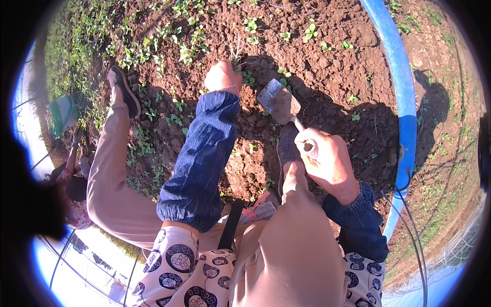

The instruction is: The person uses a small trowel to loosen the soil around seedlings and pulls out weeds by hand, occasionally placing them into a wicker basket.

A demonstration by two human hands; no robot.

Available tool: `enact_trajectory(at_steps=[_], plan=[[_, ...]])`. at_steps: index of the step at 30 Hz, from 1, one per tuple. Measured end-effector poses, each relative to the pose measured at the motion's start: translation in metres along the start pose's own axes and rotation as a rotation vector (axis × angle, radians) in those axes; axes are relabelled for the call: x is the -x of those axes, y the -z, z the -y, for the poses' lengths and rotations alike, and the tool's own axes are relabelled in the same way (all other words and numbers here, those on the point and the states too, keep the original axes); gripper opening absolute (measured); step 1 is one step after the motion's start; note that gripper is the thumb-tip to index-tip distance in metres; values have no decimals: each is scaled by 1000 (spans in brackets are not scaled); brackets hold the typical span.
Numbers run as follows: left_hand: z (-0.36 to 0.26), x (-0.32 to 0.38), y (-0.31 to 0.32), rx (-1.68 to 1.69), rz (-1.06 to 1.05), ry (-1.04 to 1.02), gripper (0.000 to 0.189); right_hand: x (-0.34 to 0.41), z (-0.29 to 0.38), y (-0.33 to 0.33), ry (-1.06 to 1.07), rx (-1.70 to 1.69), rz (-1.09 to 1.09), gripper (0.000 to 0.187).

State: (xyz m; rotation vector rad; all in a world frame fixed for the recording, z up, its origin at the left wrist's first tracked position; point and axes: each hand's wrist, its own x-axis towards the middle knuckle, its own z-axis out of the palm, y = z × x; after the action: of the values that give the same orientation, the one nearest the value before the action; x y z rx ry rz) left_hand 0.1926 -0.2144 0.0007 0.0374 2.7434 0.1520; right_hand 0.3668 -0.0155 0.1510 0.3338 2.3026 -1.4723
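Note:
My left hand (223, 76), its wrist in a blue denim sleeve cover, is low over the soil with its fingers closed around a small uprooted plant (236, 61); pale roots stick up beyond the fingers. In my right hand (324, 159) is the handle of a small hand hoe (279, 101). Its broad, soil-smeared metal blade lies over the reddish clods, to the right of my left hand. Small green seedlings (248, 78) grow between the two, partly in shadow.
A blue hose (402, 96) curves along the right, with thin dark cables (412, 226) near it. Dense green plants (153, 42) cover the upper left. Another person (74, 188) crouches at the far left beside a green container (63, 115). My shoes (288, 147) rest on the soil.

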Motion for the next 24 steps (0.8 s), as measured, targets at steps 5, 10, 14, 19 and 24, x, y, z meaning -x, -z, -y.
enact_trajectory(at_steps=[5,10,14,19,24], plan=[[12,1,-9,43,-104,-79,19,-9,-8,9,41,4,-98,8],[7,7,-16,-25,-92,-68,24,-11,-13,17,-40,42,-117,10],[7,2,-11,218,-68,0,17,-15,-16,19,-32,25,-142,13],[8,10,-12,1105,-3,77,24,-19,-12,14,-15,-55,-182,14],[21,6,-5,680,-49,194,39,-31,3,11,2,-32,-156,11]])
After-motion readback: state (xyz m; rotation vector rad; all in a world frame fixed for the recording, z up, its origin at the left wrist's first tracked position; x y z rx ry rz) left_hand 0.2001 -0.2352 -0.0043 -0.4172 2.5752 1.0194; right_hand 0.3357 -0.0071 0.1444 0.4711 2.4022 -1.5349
